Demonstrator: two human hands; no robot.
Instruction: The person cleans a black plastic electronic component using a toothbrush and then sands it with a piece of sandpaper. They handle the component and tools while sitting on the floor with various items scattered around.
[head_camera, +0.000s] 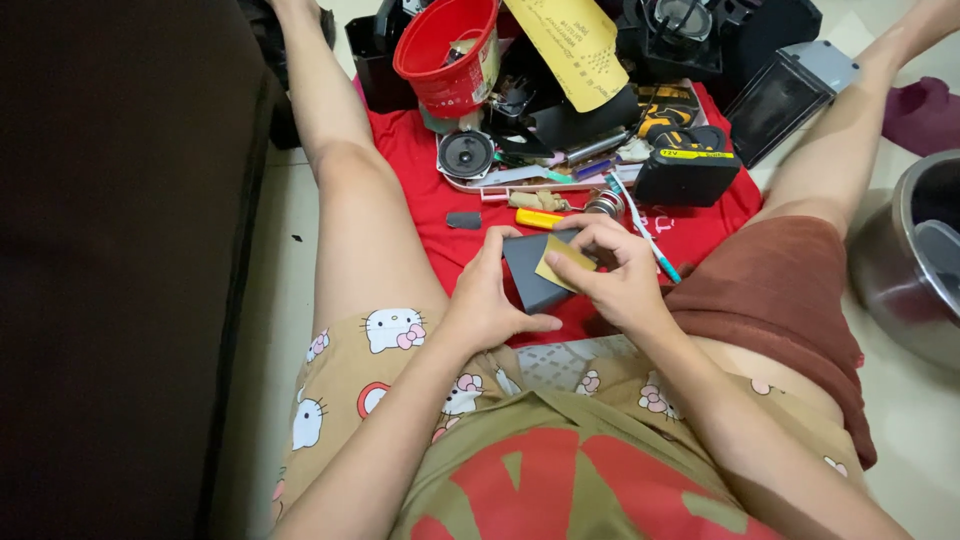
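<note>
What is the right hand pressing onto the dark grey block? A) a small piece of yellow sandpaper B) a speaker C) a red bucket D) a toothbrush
A: the right hand presses a small yellow sandpaper piece against the dark grey block, which the left hand steadies.

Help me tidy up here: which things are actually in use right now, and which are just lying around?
In use: left hand gripping dark grey block; right hand pressing small sandpaper piece on it.

Lying about: red bucket, sandpaper sheet, speaker, black battery pack, metal pot.
</note>
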